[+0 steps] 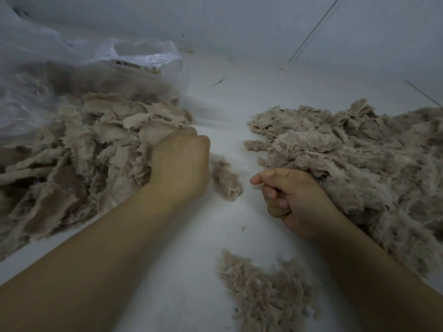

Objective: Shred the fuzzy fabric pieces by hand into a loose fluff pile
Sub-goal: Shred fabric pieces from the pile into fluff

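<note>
Head view: our left grip (179, 161) grabs pieces (79, 149) to shred; right grip (290, 197) curled empty beside fluff (354, 164).

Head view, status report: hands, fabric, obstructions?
Left hand gripping beige fuzzy fabric pieces. Right hand curled, empty, beside shredded beige fluff pile. Nothing in the way.

Both forearms are bare, no sleeve showing up to the lower edge of view; the left hand (181, 161) and right hand (291, 200) wear nothing.
</note>
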